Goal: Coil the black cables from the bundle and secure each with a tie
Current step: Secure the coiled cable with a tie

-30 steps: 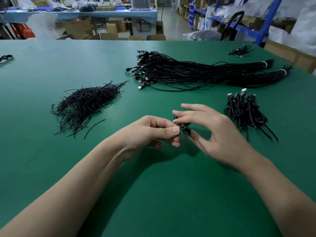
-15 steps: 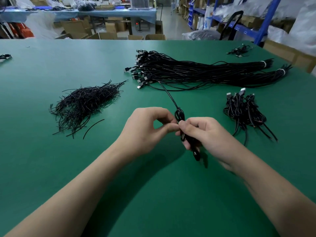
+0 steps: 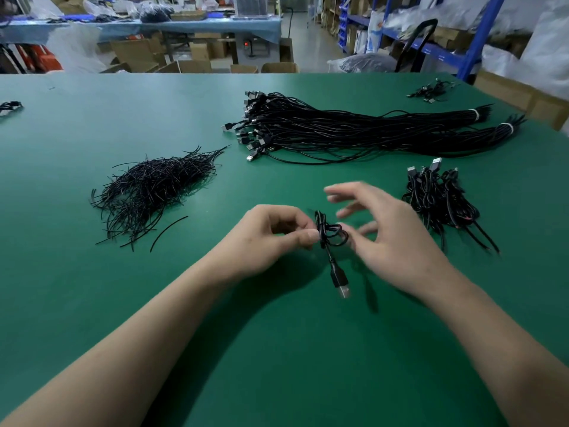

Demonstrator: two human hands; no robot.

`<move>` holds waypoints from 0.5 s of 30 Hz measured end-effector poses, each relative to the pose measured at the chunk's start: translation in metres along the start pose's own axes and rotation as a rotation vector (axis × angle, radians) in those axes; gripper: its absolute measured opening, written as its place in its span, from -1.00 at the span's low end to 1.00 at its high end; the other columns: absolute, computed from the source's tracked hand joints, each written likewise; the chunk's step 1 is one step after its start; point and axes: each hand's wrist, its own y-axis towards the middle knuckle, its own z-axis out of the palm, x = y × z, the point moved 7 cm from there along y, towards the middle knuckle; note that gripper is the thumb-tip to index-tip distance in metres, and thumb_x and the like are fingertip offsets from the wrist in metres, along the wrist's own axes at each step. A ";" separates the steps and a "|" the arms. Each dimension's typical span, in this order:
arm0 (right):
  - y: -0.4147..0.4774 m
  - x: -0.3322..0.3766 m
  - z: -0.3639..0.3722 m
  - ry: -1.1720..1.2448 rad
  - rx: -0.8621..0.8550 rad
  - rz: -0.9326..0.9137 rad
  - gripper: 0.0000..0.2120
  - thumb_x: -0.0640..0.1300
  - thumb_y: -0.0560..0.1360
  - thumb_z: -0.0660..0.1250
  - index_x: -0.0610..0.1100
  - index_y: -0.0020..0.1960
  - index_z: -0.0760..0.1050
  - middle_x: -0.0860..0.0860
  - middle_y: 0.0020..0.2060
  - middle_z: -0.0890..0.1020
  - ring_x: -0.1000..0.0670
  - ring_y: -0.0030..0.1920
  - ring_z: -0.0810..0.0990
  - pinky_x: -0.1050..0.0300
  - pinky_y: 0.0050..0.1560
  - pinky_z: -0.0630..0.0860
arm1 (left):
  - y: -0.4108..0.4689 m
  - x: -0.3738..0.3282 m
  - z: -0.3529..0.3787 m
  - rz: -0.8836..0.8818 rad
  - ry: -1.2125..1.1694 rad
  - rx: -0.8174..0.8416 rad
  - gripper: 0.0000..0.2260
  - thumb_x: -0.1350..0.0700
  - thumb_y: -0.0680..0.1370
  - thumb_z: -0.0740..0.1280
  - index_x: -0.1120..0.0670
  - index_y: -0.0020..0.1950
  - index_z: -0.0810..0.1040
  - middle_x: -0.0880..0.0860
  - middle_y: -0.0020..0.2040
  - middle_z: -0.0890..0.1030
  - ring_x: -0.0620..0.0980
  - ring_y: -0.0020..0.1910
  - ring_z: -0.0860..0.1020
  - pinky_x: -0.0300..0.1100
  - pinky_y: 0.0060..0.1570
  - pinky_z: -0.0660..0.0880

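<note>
My left hand (image 3: 274, 238) pinches a small coil of black cable (image 3: 329, 234) between thumb and forefinger, above the green table (image 3: 277, 349). The cable's USB plug (image 3: 341, 283) hangs down from the coil. My right hand (image 3: 391, 232) is just right of the coil, blurred by motion, its fingers spread and holding nothing. The long bundle of black cables (image 3: 354, 131) lies across the back of the table. A heap of black ties (image 3: 154, 189) lies to the left. A pile of coiled cables (image 3: 437, 198) sits at the right.
A single loose tie (image 3: 167, 232) lies near the heap. Small cable clusters rest at the far right (image 3: 431, 90) and far left (image 3: 9, 106) of the table. Beyond the table's far edge are cardboard boxes, a blue-covered bench and blue shelving.
My right hand has let go of the cable and opened, moving a little right. The coil now stays in my left hand alone, with the plug hanging free.
</note>
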 end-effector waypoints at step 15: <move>-0.016 -0.010 0.047 1.035 0.286 0.634 -0.74 0.02 0.51 0.39 -0.15 -0.23 0.60 -0.06 -0.42 0.54 0.07 -0.50 0.46 0.26 -0.51 0.40 | -0.009 -0.037 -0.007 0.373 0.599 -0.311 -0.91 0.07 0.53 0.48 0.04 -0.14 0.67 -0.21 -0.22 0.61 -0.30 -0.23 0.50 -0.36 -0.20 0.35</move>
